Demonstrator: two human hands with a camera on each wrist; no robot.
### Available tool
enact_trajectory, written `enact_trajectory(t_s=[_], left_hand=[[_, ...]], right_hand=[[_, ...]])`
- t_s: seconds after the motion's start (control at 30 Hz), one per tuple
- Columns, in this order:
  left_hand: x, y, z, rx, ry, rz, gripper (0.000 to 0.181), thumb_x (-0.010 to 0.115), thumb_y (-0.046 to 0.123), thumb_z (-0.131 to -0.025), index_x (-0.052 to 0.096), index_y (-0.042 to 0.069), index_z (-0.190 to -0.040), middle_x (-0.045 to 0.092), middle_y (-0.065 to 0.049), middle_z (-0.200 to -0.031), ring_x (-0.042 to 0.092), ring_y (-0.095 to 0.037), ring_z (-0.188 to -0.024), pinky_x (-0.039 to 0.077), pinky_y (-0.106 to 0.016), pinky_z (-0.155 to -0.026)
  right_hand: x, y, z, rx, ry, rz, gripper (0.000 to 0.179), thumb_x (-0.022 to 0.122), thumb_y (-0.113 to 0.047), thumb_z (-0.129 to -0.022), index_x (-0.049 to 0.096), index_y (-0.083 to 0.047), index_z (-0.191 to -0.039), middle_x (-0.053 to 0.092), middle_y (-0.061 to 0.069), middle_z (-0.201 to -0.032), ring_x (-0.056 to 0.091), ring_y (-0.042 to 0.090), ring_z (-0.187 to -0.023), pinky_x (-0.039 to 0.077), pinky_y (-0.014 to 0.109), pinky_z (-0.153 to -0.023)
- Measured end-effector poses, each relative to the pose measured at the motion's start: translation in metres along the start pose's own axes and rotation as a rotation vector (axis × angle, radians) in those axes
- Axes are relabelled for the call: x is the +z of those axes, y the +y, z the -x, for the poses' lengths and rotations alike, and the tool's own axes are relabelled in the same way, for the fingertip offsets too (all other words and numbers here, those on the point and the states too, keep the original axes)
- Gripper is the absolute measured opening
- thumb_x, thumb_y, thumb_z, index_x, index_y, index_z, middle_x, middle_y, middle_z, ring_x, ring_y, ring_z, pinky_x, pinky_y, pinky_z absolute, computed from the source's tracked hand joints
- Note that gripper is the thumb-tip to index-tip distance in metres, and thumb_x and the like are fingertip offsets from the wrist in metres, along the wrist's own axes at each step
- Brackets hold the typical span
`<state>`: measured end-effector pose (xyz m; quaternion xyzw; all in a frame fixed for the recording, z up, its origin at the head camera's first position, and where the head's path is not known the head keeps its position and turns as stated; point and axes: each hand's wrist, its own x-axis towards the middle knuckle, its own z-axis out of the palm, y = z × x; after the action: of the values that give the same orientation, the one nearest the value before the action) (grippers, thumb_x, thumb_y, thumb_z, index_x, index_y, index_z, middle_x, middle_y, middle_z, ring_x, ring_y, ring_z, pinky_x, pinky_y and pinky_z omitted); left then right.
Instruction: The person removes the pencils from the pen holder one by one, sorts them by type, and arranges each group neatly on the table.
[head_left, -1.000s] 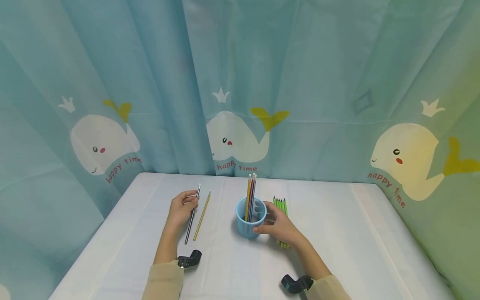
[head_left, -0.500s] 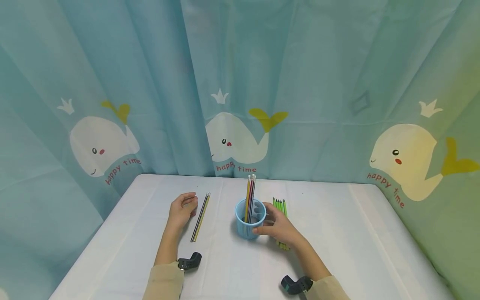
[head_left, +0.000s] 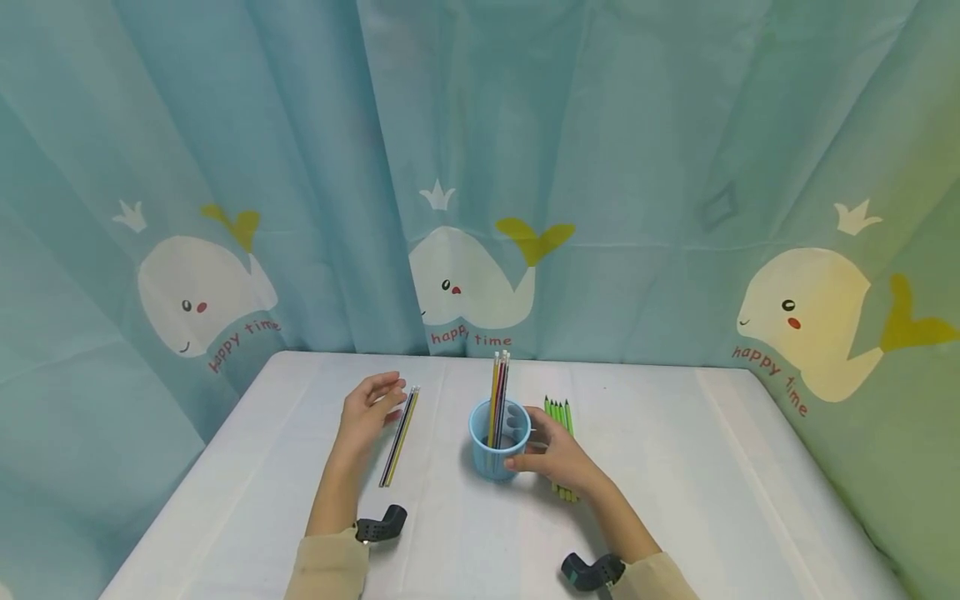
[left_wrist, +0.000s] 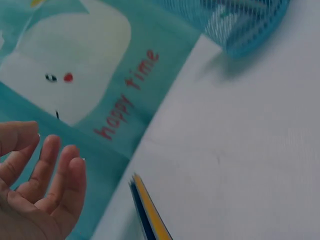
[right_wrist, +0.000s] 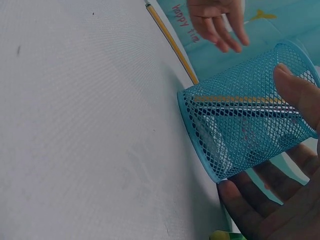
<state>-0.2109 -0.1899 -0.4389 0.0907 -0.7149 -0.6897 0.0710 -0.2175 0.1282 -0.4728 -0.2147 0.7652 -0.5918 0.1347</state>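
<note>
- Since one second ago, the dark pencil point(head_left: 397, 437) has left the left hand point(head_left: 369, 410) and now lies alongside the yellow pencil point(head_left: 403, 437) on the white table point(head_left: 675, 467).
- The left hand is just beside this pair, its fingers loosely spread and holding nothing.
- The right hand point(head_left: 558, 452) has its thumb and fingers curled round the blue mesh cup point(head_left: 489, 463), which stands upright.
- A small bunch of pencils point(head_left: 502, 400) leans slightly inside the cup, rising above its rim.
- Green pencils point(head_left: 558, 410) lie side by side, partly hidden by the right hand.
- Behind hangs a blue-green curtain point(head_left: 637, 167) printed with white whales.
</note>
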Motion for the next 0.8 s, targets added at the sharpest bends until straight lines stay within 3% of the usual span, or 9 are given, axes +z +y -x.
enact_trajectory(t_s=[0.27,0.47,0.8], left_hand=[[0.019,0.018,0.012,0.058,-0.126,0.062,0.036,0.062,0.014,-0.099,0.055,0.005,-0.134,0.059,-0.02,-0.133,0.066,-0.02,-0.109,0.059,-0.03,-0.088],[0.036,0.027,0.025,0.088,-0.166,0.012,0.031,0.062,0.016,-0.099,0.059,0.01,-0.13,0.064,-0.011,-0.127,0.064,-0.027,-0.115,0.058,-0.035,-0.091],[0.066,0.02,0.029,0.167,-0.313,-0.016,0.031,0.063,0.015,-0.098,0.06,0.01,-0.129,0.066,-0.013,-0.127,0.063,-0.026,-0.118,0.053,-0.039,-0.1]], right_hand=[[0.001,0.0,0.001,0.003,0.002,0.01,0.079,0.085,-0.018,-0.077,0.045,-0.009,-0.145,0.055,0.016,-0.14,0.056,0.039,-0.127,0.046,0.053,-0.108],[0.004,-0.001,0.003,0.006,0.005,-0.016,0.081,0.085,-0.016,-0.077,0.044,-0.009,-0.146,0.054,0.016,-0.141,0.055,0.039,-0.127,0.046,0.053,-0.108],[0.005,-0.007,0.002,0.029,0.029,-0.012,0.08,0.085,-0.015,-0.076,0.045,-0.009,-0.146,0.055,0.016,-0.141,0.055,0.04,-0.127,0.044,0.057,-0.108]])
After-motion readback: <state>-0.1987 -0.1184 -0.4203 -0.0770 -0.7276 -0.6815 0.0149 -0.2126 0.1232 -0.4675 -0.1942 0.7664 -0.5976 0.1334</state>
